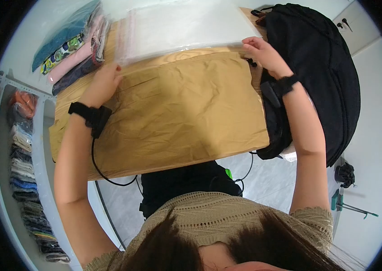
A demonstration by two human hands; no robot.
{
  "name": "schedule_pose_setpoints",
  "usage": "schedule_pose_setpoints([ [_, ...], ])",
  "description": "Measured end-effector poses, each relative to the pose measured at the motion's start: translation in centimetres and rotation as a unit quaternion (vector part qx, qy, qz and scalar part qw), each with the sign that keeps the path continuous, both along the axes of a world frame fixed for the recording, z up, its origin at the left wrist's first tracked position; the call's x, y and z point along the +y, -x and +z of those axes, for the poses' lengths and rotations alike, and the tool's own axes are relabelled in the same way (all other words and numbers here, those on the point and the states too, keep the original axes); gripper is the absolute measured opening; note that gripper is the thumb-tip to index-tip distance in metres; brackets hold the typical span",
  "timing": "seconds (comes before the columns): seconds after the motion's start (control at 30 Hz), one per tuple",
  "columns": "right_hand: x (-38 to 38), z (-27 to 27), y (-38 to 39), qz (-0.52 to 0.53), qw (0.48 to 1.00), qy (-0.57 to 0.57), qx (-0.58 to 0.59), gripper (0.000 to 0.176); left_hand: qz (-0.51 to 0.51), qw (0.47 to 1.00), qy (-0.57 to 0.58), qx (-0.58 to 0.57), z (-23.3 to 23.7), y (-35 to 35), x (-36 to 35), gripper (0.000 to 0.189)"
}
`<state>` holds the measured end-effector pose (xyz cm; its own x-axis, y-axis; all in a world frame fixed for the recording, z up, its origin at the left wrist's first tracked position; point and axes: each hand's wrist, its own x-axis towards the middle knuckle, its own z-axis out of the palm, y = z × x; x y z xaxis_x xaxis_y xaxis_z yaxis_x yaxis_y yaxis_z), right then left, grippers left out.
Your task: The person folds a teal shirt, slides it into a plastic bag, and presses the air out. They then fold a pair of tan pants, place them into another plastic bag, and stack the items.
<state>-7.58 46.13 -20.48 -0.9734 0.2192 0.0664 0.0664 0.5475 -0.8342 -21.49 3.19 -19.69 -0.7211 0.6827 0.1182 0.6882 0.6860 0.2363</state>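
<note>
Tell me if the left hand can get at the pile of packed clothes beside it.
Probably yes: the left hand rests at the edge of the clear bags, and the packed clothes lie just beyond it on the same table, with nothing between.

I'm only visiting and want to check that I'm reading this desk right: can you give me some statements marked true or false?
1. A sheet of brown paper lies under both arms. True.
2. The backpack is red. False: it is black.
3. The right hand grips a corner of the clear plastic bags. True.
4. The left hand holds scissors. False: it holds no tool and sits at the bags' other corner.
5. The folded clothes lie left of the bags. True.
</note>
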Motion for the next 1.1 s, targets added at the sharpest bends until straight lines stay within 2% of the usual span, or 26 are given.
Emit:
schedule_pose_setpoints([
  [0.03,-0.3,1.1,-0.7,0.01,1.0,-0.006,0.005,0.025,-0.061,0.995,-0.06,0.052,0.2,-0.5,-0.2,0.024],
  [0.07,-1.8,2.7,-2.0,0.02,1.0,-0.011,0.008,0.027,-0.059,0.995,-0.06,0.05,1.4,-1.8,0.1,0.024],
  [0.13,-4.8,3.5,-3.4,0.078,0.991,-0.11,-0.021,0.031,-0.14,0.986,-0.059,-0.071,4.3,-5.6,2.1,0.042],
  [0.17,-7.0,3.9,-4.4,0.149,0.979,-0.136,0.005,0.034,-0.142,0.985,-0.059,-0.073,3.9,-6.5,2.9,0.042],
  [0.2,-7.6,2.4,-4.1,0.221,0.961,-0.167,0.0,0.042,-0.194,0.977,-0.015,-0.083,3.3,-7.3,3.7,0.055],
  [0.23,-8.6,0.7,-4.2,0.206,0.929,-0.305,-0.04,0.051,-0.245,0.965,0.029,-0.091,3.2,-8.0,4.4,0.069],
  [0.27,-9.7,0.1,-4.3,0.186,0.877,-0.435,-0.081,0.06,-0.248,0.965,0.028,-0.087,3.5,-8.9,5.0,0.069],
  [0.3,-9.7,0.4,-4.2,0.183,0.877,-0.438,-0.08,0.06,-0.183,0.965,0.131,-0.136,3.8,-9.7,5.6,0.083],
  [0.33,-9.7,0.8,-4.2,0.178,0.875,-0.426,-0.148,0.07,-0.114,0.948,0.232,-0.184,3.9,-10.2,5.8,0.097],
  [0.37,-9.7,1.1,-4.2,0.173,0.869,-0.411,-0.216,0.08,-0.116,0.94,0.263,-0.185,2.5,-9.0,5.1,0.114],
  [0.5,-6.0,0.9,-3.6,0.142,0.867,-0.401,-0.258,0.091,-0.073,0.943,0.279,-0.164,2.3,-8.2,2.3,0.116],
  [0.63,-5.1,1.3,-3.1,0.124,0.868,-0.387,-0.287,0.093,-0.074,0.944,0.282,-0.155,2.0,-8.2,1.7,0.119],
  [0.73,-5.5,2.2,-2.2,0.068,0.857,-0.428,-0.278,0.091,-0.069,0.94,0.293,-0.16,1.9,-8.4,2.1,0.12],
  [0.8,-4.4,0.6,-0.9,0.201,0.898,-0.346,-0.185,0.084,-0.07,0.939,0.296,-0.157,1.8,-8.3,2.1,0.12],
  [0.83,-4.4,0.1,-1.2,0.185,0.852,-0.449,-0.196,0.077,-0.074,0.942,0.289,-0.151,1.6,-8.3,2.1,0.121],
  [0.87,-4.1,-0.4,-0.9,0.168,0.87,-0.434,-0.165,0.072,-0.077,0.945,0.282,-0.147,1.3,-8.2,1.9,0.121],
  [0.93,-8.0,2.1,-2.7,0.108,0.866,-0.444,-0.203,0.067,-0.082,0.945,0.272,-0.16,1.6,-8.7,1.0,0.116],
  [1.0,-11.8,3.2,-6.9,0.202,0.912,-0.357,-0.012,0.061,-0.134,0.98,0.108,-0.104,2.1,-10.1,-0.1,0.105],
  [1.03,-13.4,3.6,-9.1,0.242,0.905,-0.349,0.0,0.059,-0.138,0.985,0.054,-0.09,3.1,-12.1,-0.7,0.091],
  [1.07,-14.8,3.9,-11.1,0.281,0.897,-0.341,0.016,0.058,-0.132,0.985,0.059,-0.097,3.2,-13.6,-1.9,0.091],
  [1.1,-16.5,4.2,-13.4,0.251,0.898,-0.361,-0.007,0.058,-0.138,0.986,0.068,-0.066,3.3,-14.9,-3.1,0.088],
])
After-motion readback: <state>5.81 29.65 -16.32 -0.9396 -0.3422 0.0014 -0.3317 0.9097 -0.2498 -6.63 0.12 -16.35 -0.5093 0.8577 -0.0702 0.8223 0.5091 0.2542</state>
